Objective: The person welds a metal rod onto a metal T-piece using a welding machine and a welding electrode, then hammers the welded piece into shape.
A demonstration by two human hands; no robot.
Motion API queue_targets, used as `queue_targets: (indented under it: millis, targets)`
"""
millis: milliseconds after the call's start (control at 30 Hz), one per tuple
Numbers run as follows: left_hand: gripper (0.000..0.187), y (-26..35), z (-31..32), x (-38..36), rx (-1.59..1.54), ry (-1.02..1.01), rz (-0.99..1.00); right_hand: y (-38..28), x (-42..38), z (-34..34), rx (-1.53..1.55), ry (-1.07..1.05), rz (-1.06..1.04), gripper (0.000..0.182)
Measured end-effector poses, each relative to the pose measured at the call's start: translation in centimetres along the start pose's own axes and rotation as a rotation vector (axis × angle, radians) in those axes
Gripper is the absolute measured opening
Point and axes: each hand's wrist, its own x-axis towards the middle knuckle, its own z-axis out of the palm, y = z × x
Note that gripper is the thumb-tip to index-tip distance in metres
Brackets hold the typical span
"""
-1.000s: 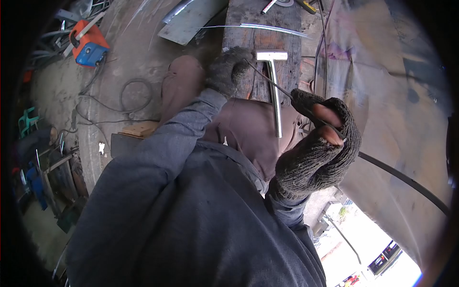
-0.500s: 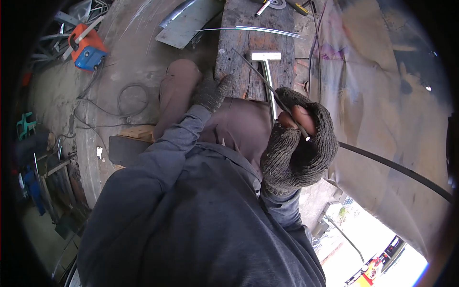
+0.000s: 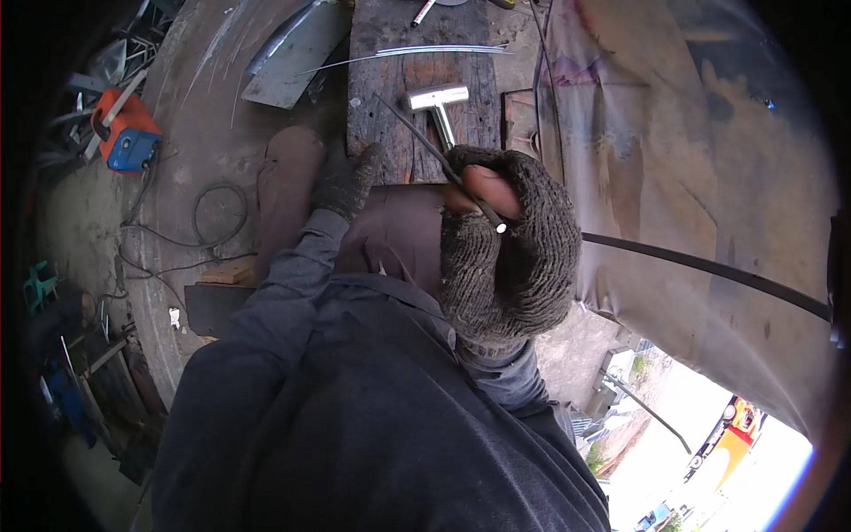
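Note:
My right hand (image 3: 510,248), in a dark knitted glove with bare fingertips, pinches a thin dark rod (image 3: 434,152) that looks like a welding rod. The rod slants up and left over the bench, its bright round end close to the camera. My left hand (image 3: 347,184), also gloved, rests by the bench's near edge beside my thigh, fingers stretched out and holding nothing visible. On the worn wooden bench (image 3: 381,115) lies a shiny T-shaped metal piece like a hammer (image 3: 439,99), its lower part hidden behind my right hand. Several thin bright rods (image 3: 443,50) lie farther back.
A marker-like stick (image 3: 424,11) lies at the bench's far end. Sheet metal pieces (image 3: 297,66) lean left of it. An orange and blue machine (image 3: 128,133) stands on the floor with a looped cable (image 3: 244,217). A large stained sheet (image 3: 656,177) hangs at right, crossed by a dark cable (image 3: 709,264).
The view has shifted, so the bench and surroundings appear farther left. My right hand still holds the rod and now covers more of the T-shaped piece. My left hand stays by the bench edge.

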Motion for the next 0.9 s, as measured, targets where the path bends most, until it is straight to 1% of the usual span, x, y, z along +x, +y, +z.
queue_targets:
  millis: [33, 100, 167, 233, 300, 333, 400, 433, 500, 567, 667, 700, 767, 900]
  targets:
    - [0.067, -0.1, 0.1, 0.0, 0.014, 0.023, 0.016, 0.1, 0.1, 0.0, 0.001, 0.0, 0.0, 0.025]
    - [0.067, 0.0, -0.1, 0.0, 0.029, 0.049, 0.03, 0.5, 0.3, 0.1, -0.063, 0.029, -0.062, 0.035]
    - [0.067, 0.5, -0.6, -0.1, -0.025, -0.035, 0.026, 0.5, 0.4, -0.1, -0.086, 0.009, -0.063, 0.036]
    - [0.067, 0.0, -0.1, 0.2, -0.002, -0.007, 0.035, 0.5, 0.2, 0.1, -0.11, -0.012, -0.067, 0.037]
    - [0.066, -0.3, 0.1, 0.3, 0.022, 0.024, 0.047, 0.7, -0.4, 1.0, -0.018, 0.161, -0.008, 0.038]
    - [0.066, -0.3, 0.1, 0.3, 0.004, 0.017, 0.069, 0.5, -0.3, 1.0, -0.01, 0.162, -0.011, 0.038]
    - [0.066, -0.3, 0.0, 0.3, -0.009, 0.016, 0.089, 0.1, 0.0, 0.3, 0.064, 0.018, 0.035, 0.04]
    - [0.066, -0.4, 0.0, 0.3, -0.04, -0.001, 0.062, 0.0, 0.0, 0.2, 0.07, 0.018, 0.033, 0.04]
    - [0.066, -0.8, 0.1, 0.3, -0.07, -0.011, 0.032, -0.1, 0.1, -0.1, 0.035, -0.026, -0.037, 0.039]
    - [0.069, -2.0, 0.5, 0.7, 0.045, 0.018, 0.115, -0.1, 0.1, 0.0, 0.029, -0.027, -0.052, 0.04]
    - [0.074, -5.0, 1.7, 1.9, 0.032, 0.018, 0.07, -0.1, -0.2, -0.2, 0.009, -0.049, -0.068, 0.041]
    - [0.074, -4.8, 1.5, 1.8, 0.035, 0.026, 0.065, -0.1, -0.3, -0.2, -0.007, -0.07, -0.069, 0.041]
    - [0.079, -4.2, 1.4, 1.6, 0.221, -0.026, 0.041, 0.1, -0.6, -0.3, -0.008, -0.064, -0.06, 0.04]
    - [0.081, -1.1, -0.1, 0.7, 0.121, -0.036, -0.017, 0.2, -0.7, -0.3, 0.044, -0.075, -0.018, 0.037]
